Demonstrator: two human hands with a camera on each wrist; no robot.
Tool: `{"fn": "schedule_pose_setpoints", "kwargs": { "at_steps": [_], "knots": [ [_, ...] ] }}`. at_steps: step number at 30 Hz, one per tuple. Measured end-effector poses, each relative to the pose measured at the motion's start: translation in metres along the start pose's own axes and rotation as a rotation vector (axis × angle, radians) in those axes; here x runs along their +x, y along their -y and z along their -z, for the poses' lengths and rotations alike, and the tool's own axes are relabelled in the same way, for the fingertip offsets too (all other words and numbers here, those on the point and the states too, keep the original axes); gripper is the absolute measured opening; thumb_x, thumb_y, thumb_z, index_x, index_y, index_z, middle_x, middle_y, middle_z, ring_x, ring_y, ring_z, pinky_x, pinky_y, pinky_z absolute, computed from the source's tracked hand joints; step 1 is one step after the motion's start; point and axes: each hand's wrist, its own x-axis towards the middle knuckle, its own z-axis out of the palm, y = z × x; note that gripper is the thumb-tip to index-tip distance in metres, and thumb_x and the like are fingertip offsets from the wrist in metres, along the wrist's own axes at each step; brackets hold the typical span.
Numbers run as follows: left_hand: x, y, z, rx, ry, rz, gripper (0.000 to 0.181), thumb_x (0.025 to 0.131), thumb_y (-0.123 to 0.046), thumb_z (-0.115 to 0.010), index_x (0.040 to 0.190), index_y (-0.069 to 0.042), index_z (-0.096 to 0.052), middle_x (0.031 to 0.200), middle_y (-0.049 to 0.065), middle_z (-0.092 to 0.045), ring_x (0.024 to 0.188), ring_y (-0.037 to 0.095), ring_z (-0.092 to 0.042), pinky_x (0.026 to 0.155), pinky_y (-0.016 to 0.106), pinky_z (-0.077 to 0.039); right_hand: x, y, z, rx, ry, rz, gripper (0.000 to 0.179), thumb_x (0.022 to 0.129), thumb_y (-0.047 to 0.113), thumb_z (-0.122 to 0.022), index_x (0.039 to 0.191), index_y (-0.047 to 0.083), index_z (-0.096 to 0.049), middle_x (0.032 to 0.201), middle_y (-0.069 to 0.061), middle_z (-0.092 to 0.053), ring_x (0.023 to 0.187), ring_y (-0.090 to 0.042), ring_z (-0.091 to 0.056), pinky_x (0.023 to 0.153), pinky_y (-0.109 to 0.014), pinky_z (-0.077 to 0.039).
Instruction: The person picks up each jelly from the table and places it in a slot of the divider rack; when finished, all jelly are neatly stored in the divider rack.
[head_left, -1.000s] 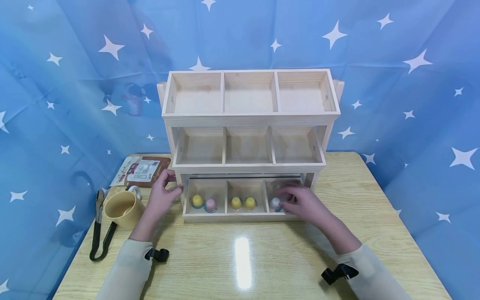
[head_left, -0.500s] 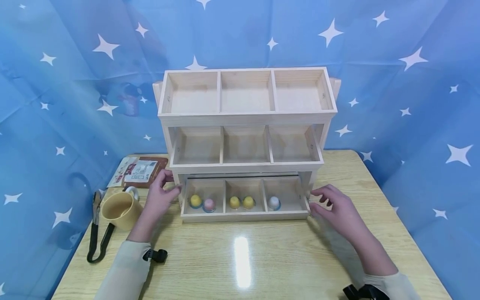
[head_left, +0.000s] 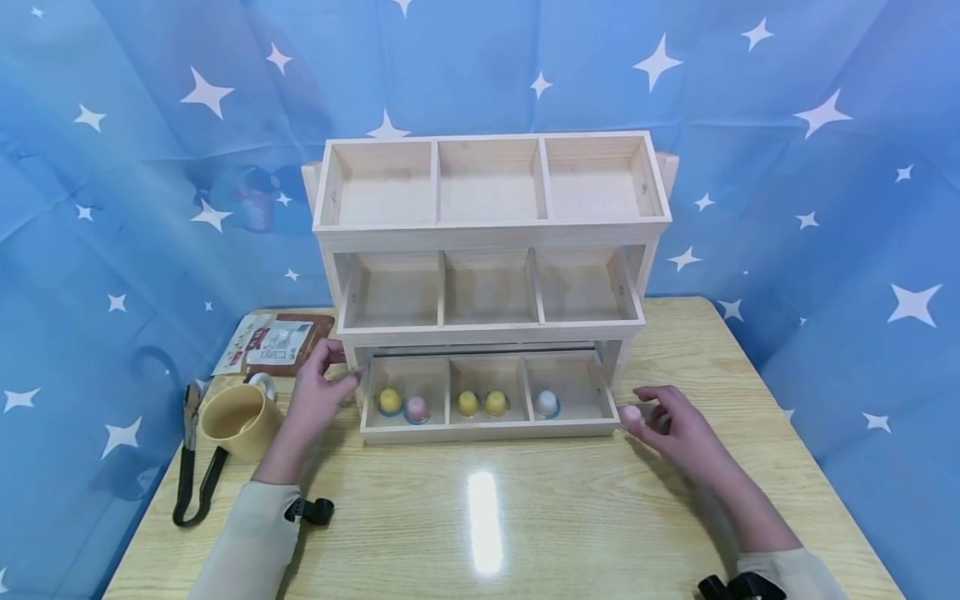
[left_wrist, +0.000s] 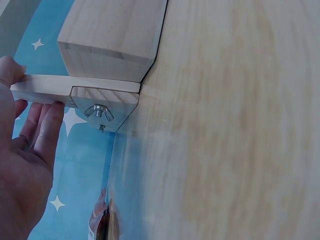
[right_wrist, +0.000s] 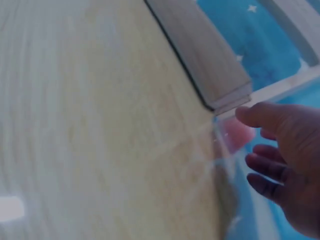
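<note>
A pale wooden three-tier shelf (head_left: 495, 336) with compartments stands on the table. My left hand (head_left: 318, 396) is at its left side; in the left wrist view the thumb and fingers pinch a wooden side board (left_wrist: 42, 86) of it. Beside the bottom tray's right end, my right hand (head_left: 678, 429) holds a small pink ball (head_left: 630, 414) between thumb and fingers; it looks blurred in the right wrist view. In the bottom tray lie a yellow ball (head_left: 390, 400) and a pink one (head_left: 416, 408) at left, two yellow balls (head_left: 495, 403) in the middle and a white ball (head_left: 547, 403) at right.
To the left stand a tan mug (head_left: 240, 421) and black-handled tongs (head_left: 197, 467). A brown and white package (head_left: 277, 343) lies behind them. A blue star-patterned cloth (head_left: 480, 67) hangs around the wooden table (head_left: 420, 517).
My right hand has withdrawn from the bottom right compartment, where the white ball lies, to the shelf's right side. A pink ball now shows in its fingers. The left hand stays put.
</note>
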Motion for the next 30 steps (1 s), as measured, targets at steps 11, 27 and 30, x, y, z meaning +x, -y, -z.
{"fn": "schedule_pose_setpoints", "kwargs": {
  "at_steps": [11,27,30],
  "knots": [
    [0.000,-0.001,0.000,-0.006,-0.001,-0.006,0.038,0.098,0.001,-0.076,0.132,-0.002,-0.057,0.133,0.020,-0.066,0.118,0.022,-0.060,0.085,0.022,-0.063,0.004,-0.014,-0.012,0.064,-0.012,0.042,0.040,0.098,0.010,-0.085,0.134,0.003,-0.070,0.110,-0.007,-0.066,0.092,-0.018,-0.057,0.074,-0.023,-0.051],
    [-0.001,-0.003,0.001,-0.019,0.003,-0.011,0.037,0.099,0.001,-0.076,0.131,-0.001,-0.057,0.132,0.021,-0.066,0.118,0.020,-0.061,0.084,0.022,-0.064,-0.001,-0.018,-0.017,-0.015,-0.165,0.067,0.029,0.096,0.005,-0.086,0.124,0.006,-0.078,0.104,-0.003,-0.065,0.084,-0.013,-0.058,0.069,-0.018,-0.049],
    [-0.001,-0.002,0.000,-0.016,-0.001,-0.014,0.037,0.099,0.001,-0.076,0.131,-0.001,-0.058,0.133,0.021,-0.066,0.118,0.020,-0.060,0.083,0.021,-0.063,-0.001,-0.017,-0.015,-0.018,-0.191,0.076,0.032,0.095,0.001,-0.086,0.125,0.003,-0.078,0.102,-0.004,-0.064,0.081,-0.012,-0.057,0.066,-0.018,-0.049]
  ]
}}
